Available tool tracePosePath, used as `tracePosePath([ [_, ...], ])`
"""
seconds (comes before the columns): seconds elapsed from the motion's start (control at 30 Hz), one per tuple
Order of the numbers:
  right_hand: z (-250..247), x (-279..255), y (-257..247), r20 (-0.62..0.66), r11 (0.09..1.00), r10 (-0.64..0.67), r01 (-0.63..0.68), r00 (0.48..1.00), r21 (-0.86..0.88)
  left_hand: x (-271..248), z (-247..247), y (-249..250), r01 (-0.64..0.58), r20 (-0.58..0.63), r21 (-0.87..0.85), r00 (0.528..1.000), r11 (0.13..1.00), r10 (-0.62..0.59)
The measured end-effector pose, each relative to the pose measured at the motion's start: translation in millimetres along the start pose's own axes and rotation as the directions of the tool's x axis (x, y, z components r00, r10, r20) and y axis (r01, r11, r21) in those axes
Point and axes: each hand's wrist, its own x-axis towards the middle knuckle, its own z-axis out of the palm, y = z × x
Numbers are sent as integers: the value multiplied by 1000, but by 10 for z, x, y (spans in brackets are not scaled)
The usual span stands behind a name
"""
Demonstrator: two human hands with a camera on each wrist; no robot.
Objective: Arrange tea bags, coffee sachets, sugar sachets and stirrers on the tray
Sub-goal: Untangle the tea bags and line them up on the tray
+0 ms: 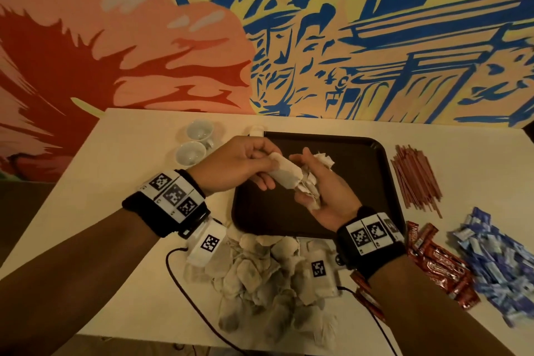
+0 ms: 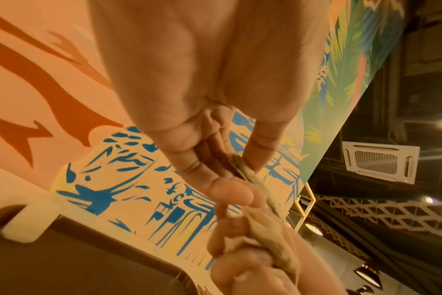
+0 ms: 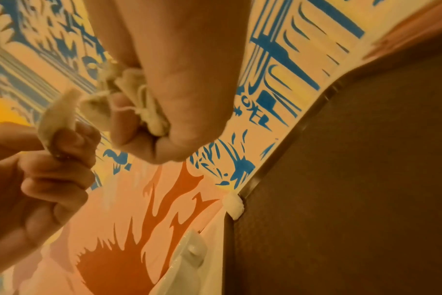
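Paper tea bag (image 1: 284,173) pinched by left hand (image 1: 245,166), right hand (image 1: 320,196) clutching bunch (image 3: 138,99)

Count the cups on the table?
2. Both white cups sit on the table left of the tray: one cup farther back near the wall, the other cup just in front of it. None seem hidden.

Brown tray (image 1: 372,182) floor bare under both raised hands — open drop zone. Flanked by stirrers (image 1: 416,179) right, cups (image 1: 194,143) left, tea bag pile (image 1: 268,277) along near rim.
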Motion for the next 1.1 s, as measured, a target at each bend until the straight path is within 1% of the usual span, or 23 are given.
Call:
tracePosePath([
  [0.07, 1, -62, -30, 65, 990, -23, 32, 998, -137, 8, -52, 22, 3, -19, 50, 1000, 999, -2],
  [0.13, 27, -116, -48, 99, 960, -43, 68, 994, -271, 18, -76, 54, -4, -34, 118, 999, 993, 8],
  [0.17, 46, -138, -56, 108, 945, -52, 83, 993, -315, 18, -79, 75, -13, -40, 153, 999, 988, 19],
  [0.23, 77, -168, -64, 120, 936, -67, 104, 991, -337, 22, -76, 106, -27, -63, 192, 997, 981, 40],
  [0.33, 101, -193, -79, 144, 930, -69, 116, 987, -350, 22, -68, 117, -34, -130, 130, 990, 991, 51],
  [0.4, 114, -199, -75, 130, 910, -85, 130, 988, -393, 12, -61, 105, -29, -170, 20, 985, 999, 32],
  [0.43, 123, -193, -74, 102, 905, -107, 139, 989, -401, 4, -62, 96, -20, -179, -51, 984, 998, 11],
  [0.5, 113, -175, -89, 29, 912, -172, 170, 985, -373, -21, -59, 77, 22, -157, -165, 986, 986, -49],
  [0.53, 99, -162, -101, 3, 908, -213, 199, 977, -370, -37, -58, 67, 54, -121, -179, 990, 982, -77],
  [0.6, 91, -153, -146, -3, 886, -260, 238, 966, -398, -69, -55, 31, 109, -21, -127, 993, 986, -112],
  [0.63, 103, -164, -177, 8, 876, -270, 249, 963, -414, -81, -51, 8, 116, 28, -87, 993, 989, -114],
  [0.7, 116, -165, -218, 33, 862, -272, 258, 962, -436, -91, -44, -41, 96, 87, -23, 992, 995, -94],
  [0.73, 124, -162, -240, 33, 863, -270, 257, 962, -435, -87, -43, -61, 80, 90, -6, 993, 997, -79],
  [0.8, 121, -154, -271, -6, 880, -276, 250, 961, -405, -71, -47, -85, 56, 47, -13, 997, 998, -55],
  [0.9, 46, -122, -302, -160, 946, -266, 225, 951, -235, -31, -90, -144, 55, -55, -132, 997, 990, -63],
  [0.97, -12, -109, -314, -262, 964, -250, 215, 932, -156, -22, -122, -191, 72, -93, -209, 991, 975, -93],
  [1.0, -39, -104, -314, -284, 965, -252, 217, 925, -149, -22, -134, -211, 76, -106, -241, 989, 967, -105],
  [1.1, -89, -97, -320, -284, 960, -267, 229, 921, -159, -35, -169, -238, 69, -136, -335, 983, 940, -121],
])
